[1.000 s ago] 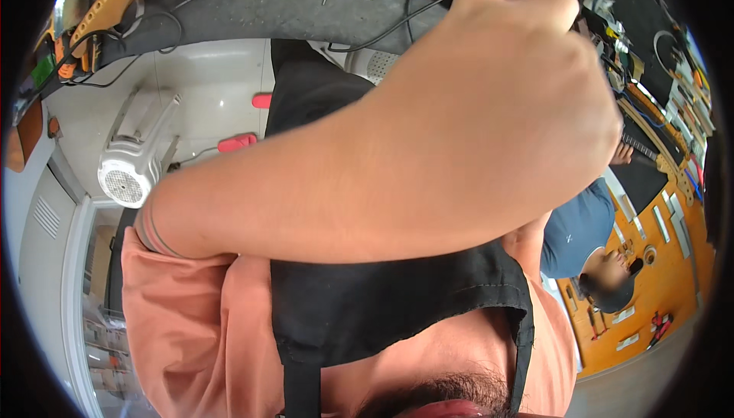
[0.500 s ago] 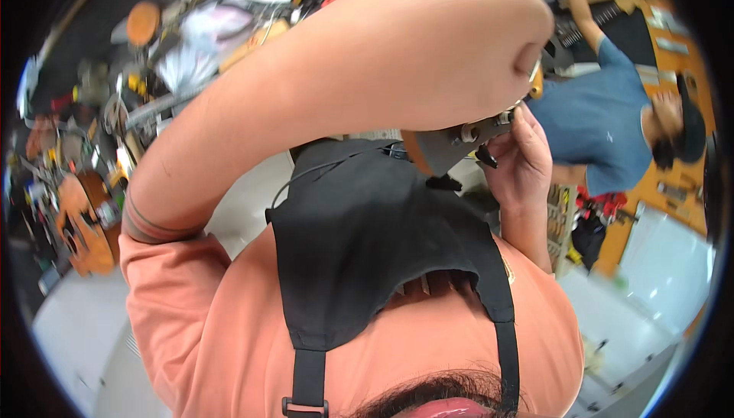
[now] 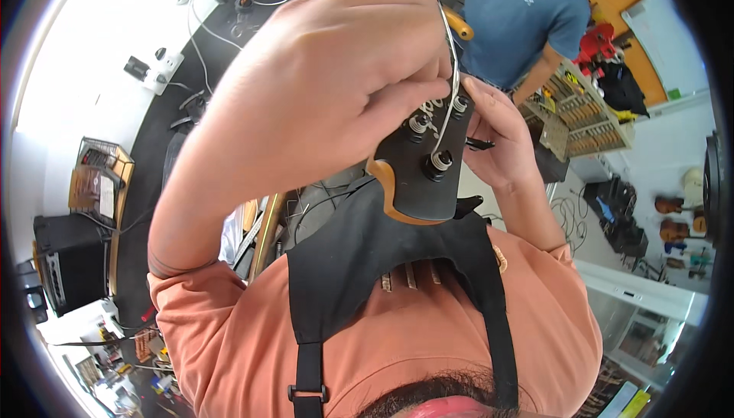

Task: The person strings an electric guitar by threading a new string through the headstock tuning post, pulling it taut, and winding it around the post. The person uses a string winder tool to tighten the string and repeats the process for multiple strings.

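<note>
A black-faced guitar headstock (image 3: 413, 188) with a wooden edge is tilted in front of my chest. Round metal tuning posts (image 3: 438, 164) stand on its face. A thick silver string (image 3: 454, 89) curves from the lowest post up past my left hand (image 3: 359, 66). That hand lies over the upper headstock, its thumb and fingers pinched at the string. On the right edge, my right hand (image 3: 501, 131) is closed, thumb uppermost, apparently on a tuning key hidden by its fingers. Another black tuning key (image 3: 480, 144) sticks out beside it. The neck is hidden.
A person in a blue shirt (image 3: 520, 5) stands just beyond my hands. A dark workbench (image 3: 164, 112) with cables runs along the left. A compartmented rack (image 3: 581, 108) stands at right, with an orange-handled tool (image 3: 459, 25) near my left hand.
My view has swung round, so the background differs. The headstock now shows more of its face, with the posts and string exposed. My left hand has shifted left, and its fingers now show.
</note>
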The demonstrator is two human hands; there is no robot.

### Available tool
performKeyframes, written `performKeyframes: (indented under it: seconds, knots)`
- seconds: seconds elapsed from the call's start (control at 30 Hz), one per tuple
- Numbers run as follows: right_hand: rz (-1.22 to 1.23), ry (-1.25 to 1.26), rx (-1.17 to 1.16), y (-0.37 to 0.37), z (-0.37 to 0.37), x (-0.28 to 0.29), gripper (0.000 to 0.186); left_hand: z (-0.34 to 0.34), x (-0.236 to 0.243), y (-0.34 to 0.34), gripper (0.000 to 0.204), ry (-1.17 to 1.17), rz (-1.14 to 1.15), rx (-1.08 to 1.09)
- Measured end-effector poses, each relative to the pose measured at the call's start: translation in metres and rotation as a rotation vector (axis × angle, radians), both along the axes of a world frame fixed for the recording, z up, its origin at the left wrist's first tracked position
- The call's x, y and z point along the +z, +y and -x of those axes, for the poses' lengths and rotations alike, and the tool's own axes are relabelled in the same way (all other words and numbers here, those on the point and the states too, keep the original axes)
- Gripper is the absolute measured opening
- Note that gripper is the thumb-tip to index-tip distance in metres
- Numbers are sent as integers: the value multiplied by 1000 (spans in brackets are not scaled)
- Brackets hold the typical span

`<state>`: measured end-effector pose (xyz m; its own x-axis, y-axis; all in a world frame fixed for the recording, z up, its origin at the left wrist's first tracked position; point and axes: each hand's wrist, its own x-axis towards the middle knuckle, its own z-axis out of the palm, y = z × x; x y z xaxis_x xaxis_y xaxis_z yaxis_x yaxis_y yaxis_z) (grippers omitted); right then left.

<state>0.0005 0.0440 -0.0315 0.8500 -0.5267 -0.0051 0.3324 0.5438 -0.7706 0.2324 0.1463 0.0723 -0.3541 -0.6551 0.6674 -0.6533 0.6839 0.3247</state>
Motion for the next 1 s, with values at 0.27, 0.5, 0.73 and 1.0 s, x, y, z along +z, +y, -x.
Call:
performKeyframes:
  seconds: [0.27, 0.5, 0.73, 1.0]
  knots:
    - [16, 6, -33, -10, 21, 7, 39, 6, 24, -16, 19, -339, -10, -142]
    - [7, -51, -56, -15, 38, 8, 37, 27, 42, -51, 14, -443, 111, -290]
    - [-24, -90, -129, -16, 51, 5, 32, 44, 52, -58, 22, -554, 106, -423]
    - [-42, -108, -166, -15, 60, 10, 28, 61, 64, -60, 27, -711, 204, -461]
